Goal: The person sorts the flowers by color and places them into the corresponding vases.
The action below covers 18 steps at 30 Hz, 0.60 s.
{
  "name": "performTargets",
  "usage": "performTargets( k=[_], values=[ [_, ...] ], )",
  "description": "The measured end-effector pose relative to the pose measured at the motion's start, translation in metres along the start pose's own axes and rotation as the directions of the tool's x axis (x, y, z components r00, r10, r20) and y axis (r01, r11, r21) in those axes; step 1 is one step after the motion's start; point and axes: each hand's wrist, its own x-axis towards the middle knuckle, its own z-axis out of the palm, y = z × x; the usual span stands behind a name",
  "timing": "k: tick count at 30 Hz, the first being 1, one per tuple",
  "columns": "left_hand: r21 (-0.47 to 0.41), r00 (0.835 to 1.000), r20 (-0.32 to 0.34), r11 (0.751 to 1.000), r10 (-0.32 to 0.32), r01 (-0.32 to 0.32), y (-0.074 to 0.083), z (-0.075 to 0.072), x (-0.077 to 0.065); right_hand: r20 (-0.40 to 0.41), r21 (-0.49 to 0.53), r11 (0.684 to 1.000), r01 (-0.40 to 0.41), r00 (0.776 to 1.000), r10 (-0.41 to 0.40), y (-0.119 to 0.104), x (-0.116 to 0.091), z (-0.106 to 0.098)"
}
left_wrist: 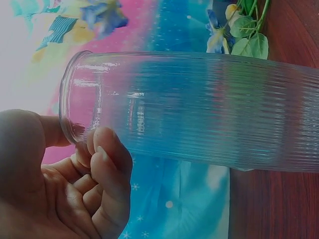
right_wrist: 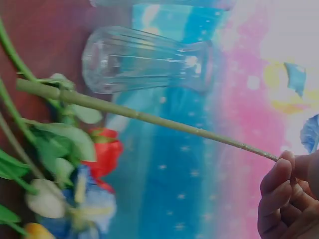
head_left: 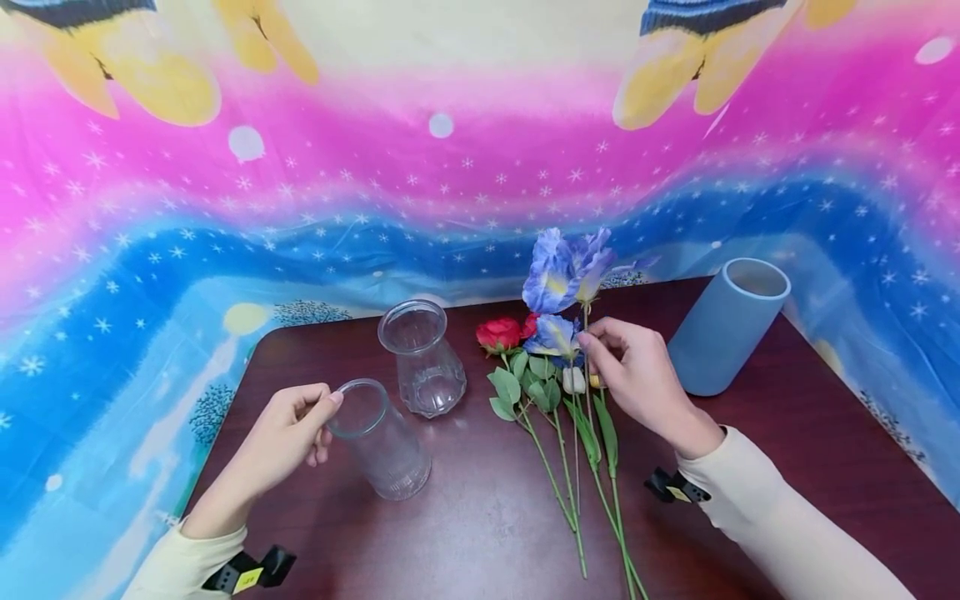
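My left hand point(head_left: 281, 433) pinches the rim of a clear ribbed glass vase point(head_left: 393, 458) between thumb and fingers. In the left wrist view the rim of this glass vase point(left_wrist: 174, 104) shows close up, with the thumb pressed to it. My right hand point(head_left: 637, 375) pinches the green stem point(right_wrist: 149, 118) of a blue-purple iris point(head_left: 551, 271) just below its blossoms, holding the flower above the others. The stem's lower end hangs free in the right wrist view. Beneath it lie a red rose point(head_left: 498, 335), another blue iris point(head_left: 555, 336) and a white tulip point(head_left: 573, 381).
A second clear glass vase point(head_left: 431, 379), flared at the mouth, stands behind the ribbed one. At the right is a matte blue-grey vase point(head_left: 720, 337). The dark wood table point(head_left: 480, 500) ends at a patterned cloth backdrop point(head_left: 450, 183) behind and at both sides.
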Motion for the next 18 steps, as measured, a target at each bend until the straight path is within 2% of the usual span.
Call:
performTargets(
  k=[7,18],
  values=[
    [-0.007,1.000,0.000,1.000,-0.003,0.003,0.000,0.000,-0.001,-0.070,0.065,0.995,0.080,0.995,-0.075,-0.030,0.014,-0.014],
    [-0.011,1.000,0.003,1.000,-0.002,0.002,0.002,0.000,0.000,-0.119,0.103,0.975,0.198,0.975,-0.186,-0.068,0.033,-0.024]
  ],
)
